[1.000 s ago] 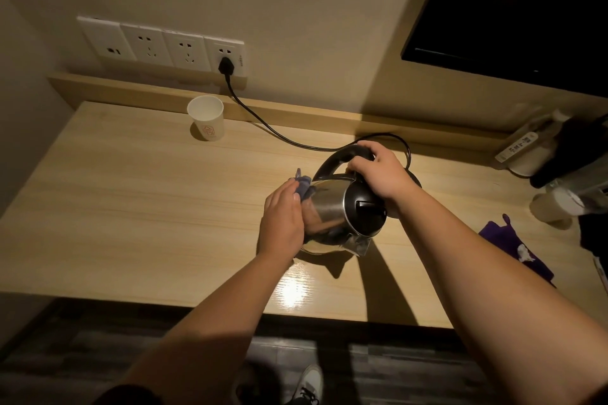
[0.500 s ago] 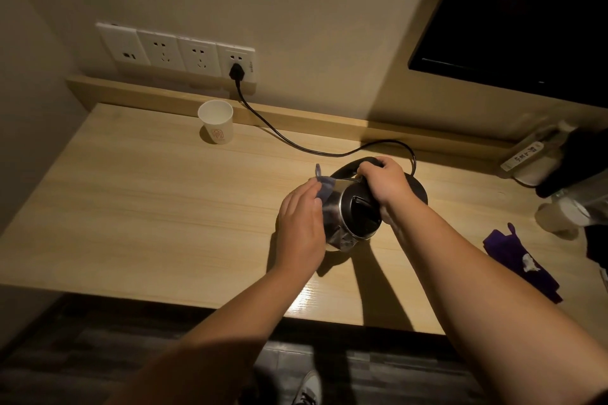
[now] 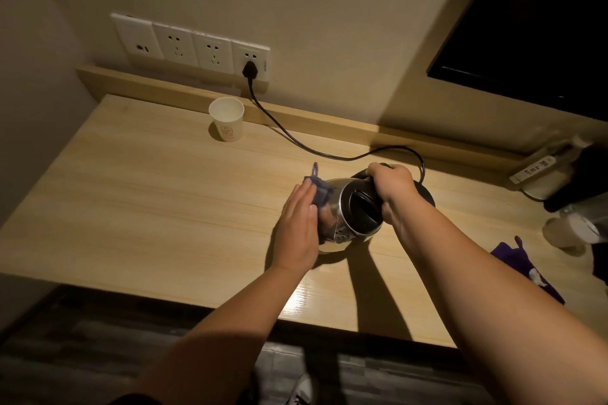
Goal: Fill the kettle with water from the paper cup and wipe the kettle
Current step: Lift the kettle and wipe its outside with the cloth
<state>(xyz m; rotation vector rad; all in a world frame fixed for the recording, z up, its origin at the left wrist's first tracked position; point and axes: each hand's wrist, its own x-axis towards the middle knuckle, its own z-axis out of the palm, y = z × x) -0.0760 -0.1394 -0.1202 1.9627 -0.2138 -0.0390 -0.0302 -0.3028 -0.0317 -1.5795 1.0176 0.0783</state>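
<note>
**Wiping the kettle's side, cup set aside**

Right hand (image 3: 393, 189) wrapped around the black handle of the stainless electric kettle (image 3: 348, 212), tilting it so the lid faces up toward the camera and the spout points down toward the near edge. Left hand (image 3: 297, 227) flat and fairly wide, fingers together, pressing a dark blue cloth (image 3: 317, 189) against the kettle's left flank. Kettle near the middle of the wooden surface (image 3: 148, 207), directly right of the left palm, body axis leaning toward the viewer; cannot tell whether its base touches the surface. Judged as mid-wipe: the next stroke runs around the steel wall, so the left hand is the one in place to do it, with the right only steadying.

Paper cup (image 3: 227, 120) upright at the back left, well apart from both hands, beside the black power cord (image 3: 296, 141) running from the wall socket (image 3: 251, 61) to the round kettle base (image 3: 424, 196) behind the right wrist. Purple cloth (image 3: 523, 263) lying far right, clear of the work. Nothing between palm and kettle but the cloth; cord close behind, a possible snag if the kettle swings back.
</note>
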